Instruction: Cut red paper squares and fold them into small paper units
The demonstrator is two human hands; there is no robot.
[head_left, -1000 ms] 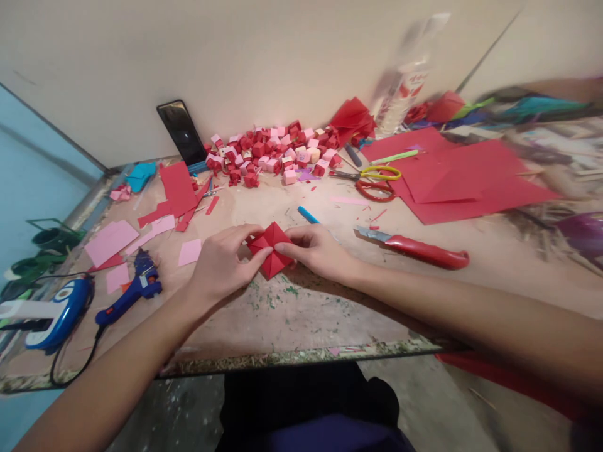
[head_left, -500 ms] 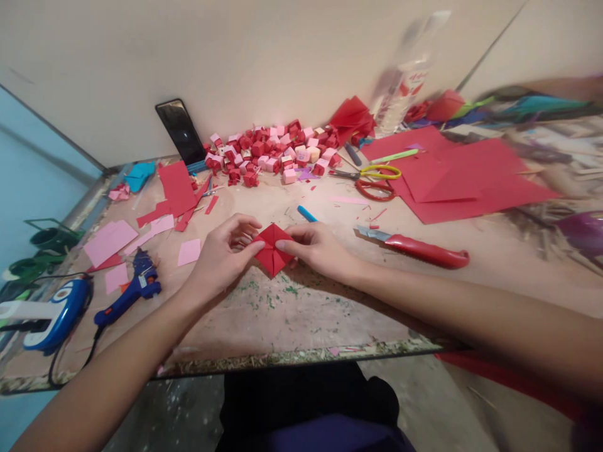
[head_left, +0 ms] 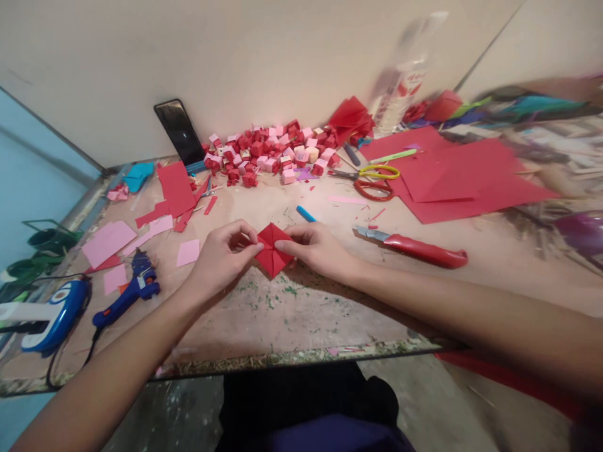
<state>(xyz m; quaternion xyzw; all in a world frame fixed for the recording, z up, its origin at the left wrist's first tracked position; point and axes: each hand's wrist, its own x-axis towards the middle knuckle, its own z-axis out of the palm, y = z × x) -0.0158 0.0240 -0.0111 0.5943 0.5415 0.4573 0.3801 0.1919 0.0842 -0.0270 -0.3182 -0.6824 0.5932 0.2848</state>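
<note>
A small folded red paper square (head_left: 272,249) lies on the worn tabletop (head_left: 301,307) in front of me, turned like a diamond. My left hand (head_left: 221,257) pinches its left corner with thumb and fingertips. My right hand (head_left: 316,247) presses on its right side, fingers curled over the edge. Both hands are closed on the paper.
A pile of small red and pink paper cubes (head_left: 268,154) sits at the back by a leaning phone (head_left: 179,132). Red paper sheets (head_left: 461,172), scissors (head_left: 374,179) and a red-handled cutter (head_left: 419,249) lie to the right. A blue glue gun (head_left: 127,295) and pink scraps (head_left: 108,242) lie left.
My left hand has lifted off the paper's left half and now pinches its left corner. The folded paper looks slightly smaller and tighter. My right hand has barely moved.
</note>
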